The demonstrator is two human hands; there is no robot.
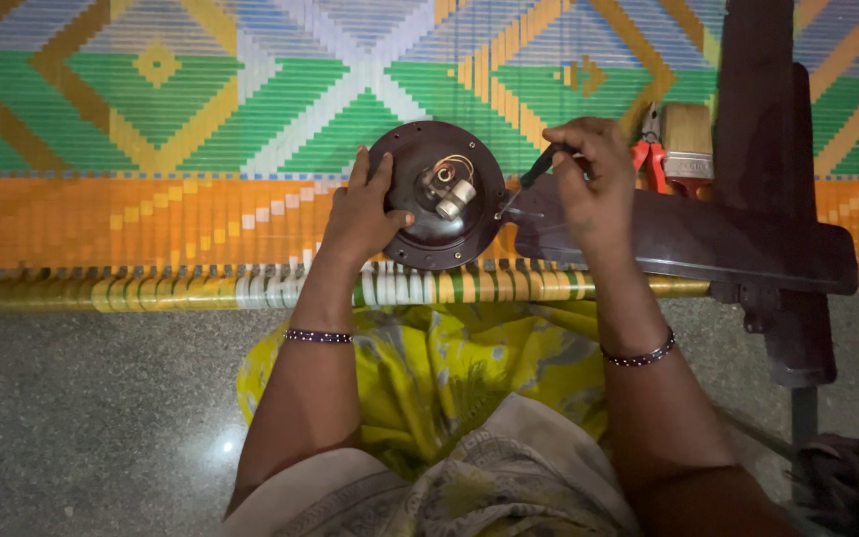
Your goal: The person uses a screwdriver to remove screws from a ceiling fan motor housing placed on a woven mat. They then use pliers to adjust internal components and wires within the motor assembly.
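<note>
Gripping a screwdriver [537, 171] in a closed right hand [594, 184], the spread left hand [360, 214] steadies the round fan motor housing [436, 195].

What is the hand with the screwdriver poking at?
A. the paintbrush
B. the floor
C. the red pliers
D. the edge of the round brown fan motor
D: the right hand holds the screwdriver with its tip at the rim of the round fan motor, which the left hand steadies; the pliers and paintbrush lie untouched behind.
</note>
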